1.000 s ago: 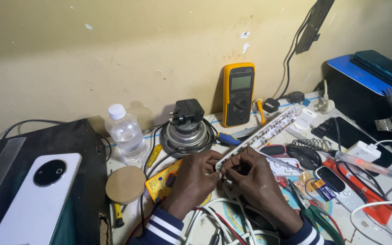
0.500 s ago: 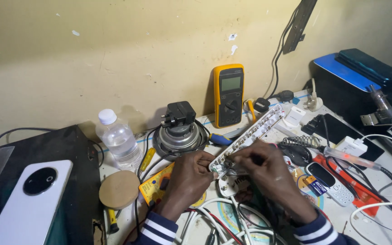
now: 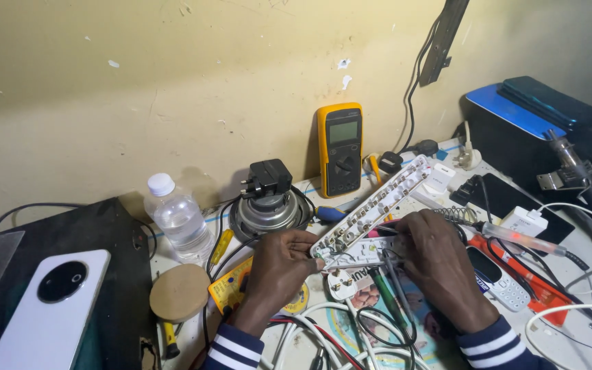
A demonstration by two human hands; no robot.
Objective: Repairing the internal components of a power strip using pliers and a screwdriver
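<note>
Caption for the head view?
Left hand and right hand grip an opened white plastic power strip near a yellow multimeter.

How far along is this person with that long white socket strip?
Done: the white power strip lies opened, its metal contacts bare. In hand: the left hand and right hand pinch its near end, where thin wires show. Left: the strip is not closed up; the soldering iron and yellow multimeter sit untouched.
</note>
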